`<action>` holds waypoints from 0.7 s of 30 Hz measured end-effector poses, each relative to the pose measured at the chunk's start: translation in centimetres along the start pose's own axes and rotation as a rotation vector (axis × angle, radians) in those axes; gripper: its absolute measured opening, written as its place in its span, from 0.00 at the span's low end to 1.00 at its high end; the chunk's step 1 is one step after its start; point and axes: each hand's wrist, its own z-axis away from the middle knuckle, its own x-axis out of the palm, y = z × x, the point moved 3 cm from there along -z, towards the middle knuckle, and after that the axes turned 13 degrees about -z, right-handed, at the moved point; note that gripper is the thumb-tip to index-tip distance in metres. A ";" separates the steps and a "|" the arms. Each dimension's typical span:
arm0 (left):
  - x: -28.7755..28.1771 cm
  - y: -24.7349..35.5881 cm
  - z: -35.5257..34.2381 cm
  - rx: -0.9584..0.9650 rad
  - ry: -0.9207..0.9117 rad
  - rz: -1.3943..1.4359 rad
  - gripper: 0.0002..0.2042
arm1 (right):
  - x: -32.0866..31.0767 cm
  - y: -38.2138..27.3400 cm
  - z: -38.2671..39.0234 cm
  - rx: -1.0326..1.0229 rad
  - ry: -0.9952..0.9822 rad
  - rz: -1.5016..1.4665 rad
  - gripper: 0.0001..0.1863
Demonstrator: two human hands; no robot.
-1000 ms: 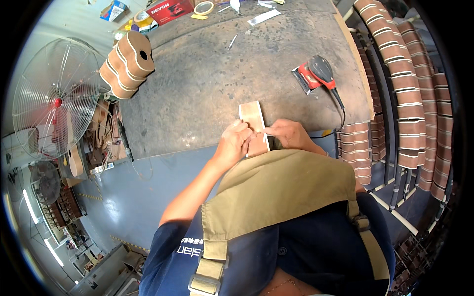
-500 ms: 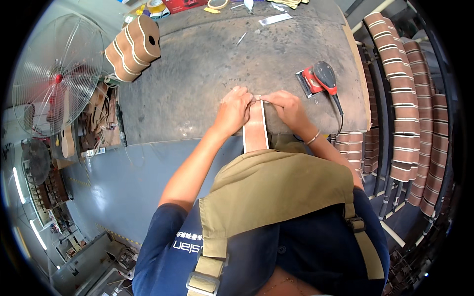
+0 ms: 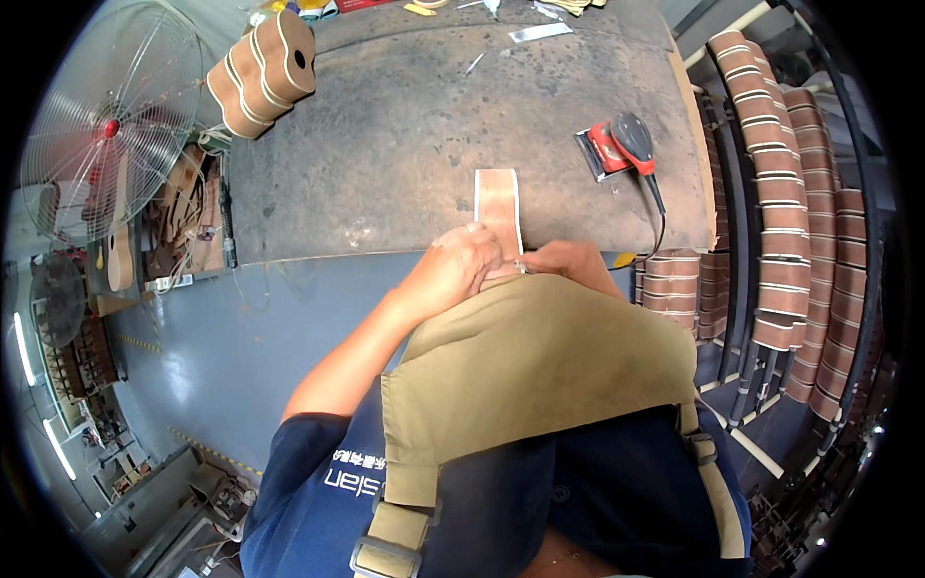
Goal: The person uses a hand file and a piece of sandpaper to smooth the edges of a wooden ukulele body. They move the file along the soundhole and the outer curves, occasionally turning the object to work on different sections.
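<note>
A narrow reddish-brown wooden piece with white edging (image 3: 498, 197) extends over the near edge of the workbench. It looks like the side of a small guitar body, and its near part disappears behind my hands and apron. My left hand (image 3: 458, 265) lies across the piece's left side with its fingers curled closed. Close by on the right, my right hand (image 3: 568, 262) is pinched at the white edge. A tiny pale, shiny thing shows between the two hands, too small to name.
A red and black electric sander (image 3: 617, 144) rests on the workbench (image 3: 405, 125) at right, its cord running off the near edge. Guitar bodies (image 3: 265, 72) stand at the far left beside a large fan (image 3: 111, 130). Racks of striped wooden bodies (image 3: 771, 193) line the right.
Both hands have come toward me along the wooden piece, from its far end to near my apron. Its far end now shows uncovered on the bench.
</note>
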 end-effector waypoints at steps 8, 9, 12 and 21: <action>-1.2 1.4 1.2 0.051 -0.290 0.118 0.05 | 1.0 -1.9 4.0 0.027 0.041 0.014 0.12; -1.5 0.9 0.2 0.062 -0.298 0.144 0.06 | 0.8 -1.8 4.3 0.056 0.153 0.115 0.11; -2.3 -1.0 -3.2 0.171 -0.086 -0.210 0.12 | 0.2 -0.8 5.2 0.108 0.465 0.062 0.10; -0.8 -6.0 -4.9 0.351 -0.174 -0.422 0.21 | -1.0 -1.0 6.6 -0.037 0.743 -0.118 0.17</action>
